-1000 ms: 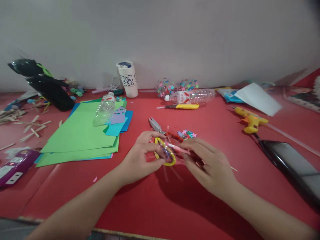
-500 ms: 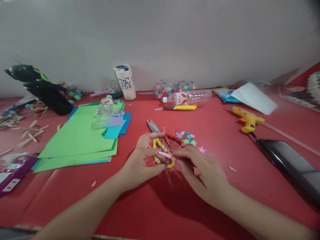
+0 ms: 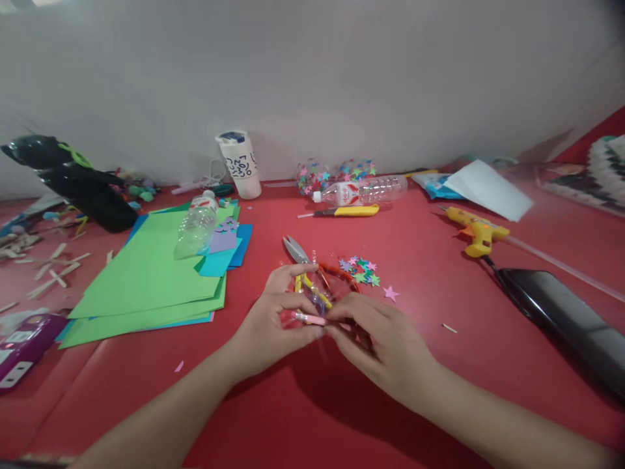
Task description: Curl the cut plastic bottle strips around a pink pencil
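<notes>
My left hand (image 3: 276, 319) and my right hand (image 3: 388, 332) meet at the middle of the red table. Between their fingertips lies a slim pink stick (image 3: 312, 319) with a pale, shiny band, like the end of a pencil. Both hands pinch it, the right one at its right end, which the fingers hide. Just behind the fingers lie scissors (image 3: 295, 249) with orange-red handles, blades pointing away to the left. A yellow looped piece (image 3: 305, 283) and some clear plastic show beside the left fingers, partly covered. Star-shaped sequins (image 3: 361, 268) are heaped beyond my right hand.
Green paper sheets (image 3: 146, 280) lie left, under a cut clear bottle (image 3: 196, 225). Behind are a white tumbler (image 3: 239, 166), a yellow cutter (image 3: 356, 211) and a plastic bottle (image 3: 381, 190). A yellow glue gun (image 3: 478, 231) and a black phone-like device (image 3: 561, 319) sit right.
The pink stick has turned closer to level and moved slightly down and left between my fingers. The yellow piece is less visible. The whole view has shifted a little.
</notes>
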`<state>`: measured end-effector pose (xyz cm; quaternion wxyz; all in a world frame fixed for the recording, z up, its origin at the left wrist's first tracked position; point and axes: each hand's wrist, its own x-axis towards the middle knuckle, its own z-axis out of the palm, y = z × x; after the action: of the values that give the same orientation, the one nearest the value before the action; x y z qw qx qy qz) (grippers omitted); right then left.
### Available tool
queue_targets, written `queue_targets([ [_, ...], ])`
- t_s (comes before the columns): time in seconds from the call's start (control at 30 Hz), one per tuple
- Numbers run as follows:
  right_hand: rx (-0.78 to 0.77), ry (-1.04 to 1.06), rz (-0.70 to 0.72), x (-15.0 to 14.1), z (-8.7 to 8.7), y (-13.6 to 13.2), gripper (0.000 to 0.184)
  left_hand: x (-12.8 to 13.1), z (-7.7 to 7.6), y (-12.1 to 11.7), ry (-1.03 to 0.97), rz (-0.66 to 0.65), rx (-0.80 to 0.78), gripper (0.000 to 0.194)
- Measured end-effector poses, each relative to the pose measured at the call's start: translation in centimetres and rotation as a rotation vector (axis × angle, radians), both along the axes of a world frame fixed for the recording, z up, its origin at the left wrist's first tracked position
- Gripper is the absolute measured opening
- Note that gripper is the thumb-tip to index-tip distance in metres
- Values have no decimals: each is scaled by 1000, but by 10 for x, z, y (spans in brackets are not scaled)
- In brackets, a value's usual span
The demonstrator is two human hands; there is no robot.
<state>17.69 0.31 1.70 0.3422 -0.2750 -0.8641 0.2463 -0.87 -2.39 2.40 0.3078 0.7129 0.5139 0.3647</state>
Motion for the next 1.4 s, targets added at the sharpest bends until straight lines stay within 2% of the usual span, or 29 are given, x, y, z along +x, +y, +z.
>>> queue_targets([
  [0.1,-36,-17,-20,0,1,-1,10,2,1,-2,51,22,52,1],
  [0.27,-109,-23,-49,-1,2,-2,9,2,1,-4,226,44,269,5],
  [0.37,-118,-9,-61,-1,0,-3,8,1,0,-4,276,32,301,6],
  [0.43,-61,5,-71,0,-2,-4,8,1,0,-3,260,30,281,5],
  [0.7,336,-114,-23,2,0,-3,21,1,1,-3,179,46,250,4],
  [0.87,374,-124,-39,0,1,-2,24,2,0,-3,169,51,234,4],
  [1.07,263,-114,-15,2,-3,-1,17,2,-2,-2,179,43,252,6],
  [1.3,-106,8,-8,-1,7,1,10,2,-2,-3,189,20,259,5],
  [1.4,-207,43,-29,-2,11,2,12,2,-2,-2,169,9,238,4],
])
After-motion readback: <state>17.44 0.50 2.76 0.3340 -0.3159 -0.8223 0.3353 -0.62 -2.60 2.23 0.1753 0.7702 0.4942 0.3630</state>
